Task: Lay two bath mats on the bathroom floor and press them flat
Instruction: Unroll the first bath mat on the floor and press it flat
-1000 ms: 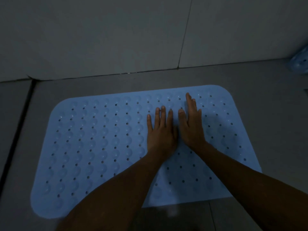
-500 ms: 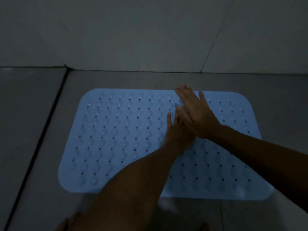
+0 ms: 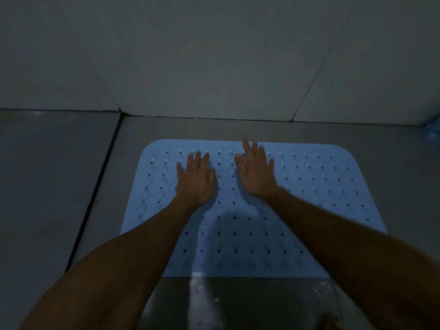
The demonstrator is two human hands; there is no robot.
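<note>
A light blue rubber bath mat (image 3: 316, 194) with rows of small holes and bumps lies flat on the grey tiled floor, close to the wall. My left hand (image 3: 196, 179) rests palm down on the mat's far left part, fingers straight. My right hand (image 3: 256, 173) lies palm down beside it near the mat's far edge, fingers spread and a little blurred. A bit of a second blue mat (image 3: 433, 133) shows at the right edge of the view, mostly cut off.
A pale tiled wall (image 3: 214, 55) rises just behind the mat. A dark floor joint (image 3: 95, 186) runs along the mat's left side. The floor (image 3: 238, 306) in front of the mat looks wet and shiny.
My hands were together, the right one over the left, half a second ago; now they lie apart, further left and nearer the mat's far edge. The view has shifted.
</note>
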